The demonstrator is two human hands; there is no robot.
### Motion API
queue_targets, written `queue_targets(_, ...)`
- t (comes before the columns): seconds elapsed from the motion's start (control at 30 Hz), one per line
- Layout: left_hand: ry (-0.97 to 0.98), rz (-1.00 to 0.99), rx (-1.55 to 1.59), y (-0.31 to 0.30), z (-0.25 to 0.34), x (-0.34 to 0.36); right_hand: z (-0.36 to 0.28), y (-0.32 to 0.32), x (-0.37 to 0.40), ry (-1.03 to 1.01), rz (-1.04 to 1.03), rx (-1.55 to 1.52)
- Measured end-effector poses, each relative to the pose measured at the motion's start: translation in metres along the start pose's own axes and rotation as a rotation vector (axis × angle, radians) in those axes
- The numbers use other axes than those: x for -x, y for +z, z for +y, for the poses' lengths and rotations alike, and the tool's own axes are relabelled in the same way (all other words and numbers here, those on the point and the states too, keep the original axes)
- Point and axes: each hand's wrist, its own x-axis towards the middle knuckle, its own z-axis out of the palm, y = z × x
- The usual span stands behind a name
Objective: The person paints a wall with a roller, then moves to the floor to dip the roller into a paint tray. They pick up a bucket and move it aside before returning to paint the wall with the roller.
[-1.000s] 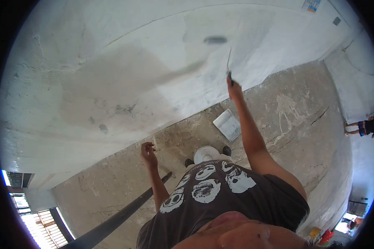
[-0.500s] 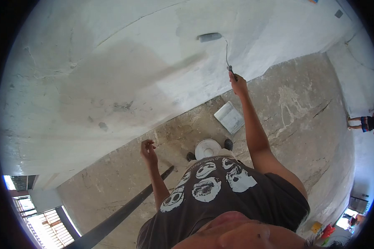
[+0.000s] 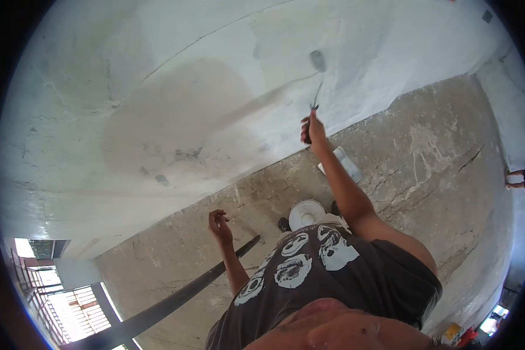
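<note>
My right hand (image 3: 314, 129) is wrapped around the handle of a paint roller (image 3: 317, 60), arm stretched out toward the wall. The roller's thin wire frame runs up from the fist, and its grey head is against or close to the pale wall (image 3: 175, 111), slightly blurred. Broad wet-looking grey patches mark the wall to the left of the roller. Low on the left, my left hand (image 3: 219, 226) hangs in the air with loosely curled fingers and nothing in it. My right forearm partly covers a white paint tray (image 3: 347, 165) on the floor.
A round white bucket (image 3: 307, 214) stands between my feet on the cracked concrete floor (image 3: 426, 151). One long dark pole (image 3: 175, 297) slants across the lower left, near my left arm. Another person's legs (image 3: 515, 179) show at the far right. Barred windows (image 3: 76, 312) let in light.
My right hand has shifted left and lower, and the roller head has swung from lying sideways to nearly upright, a little to the right. The left hand stays loosely curled; the whole view has shifted slightly.
</note>
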Motion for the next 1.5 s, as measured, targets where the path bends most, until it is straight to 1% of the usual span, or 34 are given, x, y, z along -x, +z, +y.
queue_targets(0.07, -0.013, 0.016, 0.012, -0.003, 0.002, 0.002, -0.037, 0.001, -0.015, 0.003, 0.007, -0.147)
queue_targets(0.13, 0.001, 0.042, -0.007, -0.003, 0.004, 0.005, -0.060, -0.007, -0.031, -0.021, -0.005, -0.179)
queue_targets(0.2, -0.008, 0.052, -0.005, 0.002, 0.005, 0.010, -0.064, -0.006, -0.034, -0.027, 0.020, -0.170)
queue_targets(0.3, -0.027, 0.044, 0.010, 0.011, 0.003, 0.011, -0.036, 0.012, -0.008, 0.074, -0.036, -0.151)
queue_targets(0.33, -0.039, 0.026, 0.020, 0.011, 0.000, 0.012, -0.018, 0.020, 0.007, 0.139, -0.034, -0.079)
queue_targets(0.4, -0.028, -0.013, 0.036, 0.014, -0.003, 0.005, 0.009, 0.023, 0.034, 0.149, -0.150, 0.058)
queue_targets(0.43, -0.023, -0.046, 0.045, 0.014, -0.004, 0.004, 0.006, 0.021, 0.035, 0.149, -0.149, 0.058)
queue_targets(0.47, -0.028, -0.046, 0.040, 0.015, -0.004, 0.002, 0.001, 0.018, 0.034, 0.166, -0.106, 0.059)
queue_targets(0.5, 0.056, -0.032, 0.021, 0.017, 0.007, -0.002, -0.007, 0.015, 0.037, 0.181, -0.064, 0.060)
queue_targets(0.53, 0.143, -0.018, 0.000, 0.015, 0.014, -0.005, -0.036, 0.003, 0.016, 0.214, -0.020, -0.145)
queue_targets(0.6, 0.107, 0.000, 0.011, 0.005, 0.002, -0.005, -0.067, -0.019, -0.006, 0.095, 0.005, -0.206)
queue_targets(0.67, 0.067, 0.017, 0.025, -0.003, -0.011, -0.002, -0.089, -0.039, -0.028, 0.063, -0.004, -0.271)
queue_targets(0.77, 0.082, 0.056, 0.047, -0.011, -0.022, 0.002, -0.076, -0.039, -0.033, 0.075, -0.005, -0.229)
queue_targets(0.83, 0.083, 0.056, 0.061, -0.008, -0.029, 0.003, -0.054, -0.020, -0.007, 0.192, -0.011, -0.194)
queue_targets(0.87, 0.079, 0.052, 0.061, -0.007, -0.031, 0.004, -0.039, -0.007, 0.013, 0.232, -0.016, -0.105)
queue_targets(0.93, 0.066, 0.033, 0.069, 0.002, -0.022, 0.001, -0.014, 0.009, 0.051, 0.308, -0.125, 0.070)
queue_targets(1.0, 0.048, 0.011, 0.061, 0.009, -0.011, -0.003, -0.001, 0.009, 0.055, 0.253, -0.141, 0.150)
queue_targets(1.07, 0.153, -0.014, 0.007, 0.013, -0.001, -0.006, -0.003, 0.004, 0.041, 0.166, -0.026, 0.143)
queue_targets(1.1, 0.119, -0.002, 0.034, 0.013, 0.001, -0.006, -0.018, 0.001, 0.033, 0.170, 0.013, 0.079)
queue_targets(1.17, 0.126, 0.006, 0.056, 0.007, -0.003, -0.006, -0.045, -0.020, 0.004, 0.115, 0.036, -0.070)
queue_targets(1.23, 0.125, 0.010, 0.082, -0.001, -0.013, -0.001, -0.068, -0.044, -0.030, 0.089, 0.007, -0.196)
queue_targets(1.27, 0.117, 0.023, 0.077, -0.005, -0.019, 0.001, -0.079, -0.046, -0.037, 0.058, 0.017, -0.203)
queue_targets(1.33, 0.112, 0.040, 0.079, -0.009, -0.027, 0.005, -0.077, -0.040, -0.043, 0.060, -0.033, -0.243)
queue_targets(1.4, 0.044, 0.047, 0.053, -0.010, -0.033, 0.010, -0.054, -0.021, -0.030, 0.146, -0.018, -0.238)
queue_targets(1.47, 0.046, 0.042, 0.058, -0.002, -0.026, 0.011, -0.018, 0.004, 0.000, 0.238, -0.016, -0.088)
queue_targets(1.5, 0.050, 0.037, 0.058, 0.002, -0.020, 0.009, -0.001, 0.018, 0.024, 0.268, -0.051, 0.006)
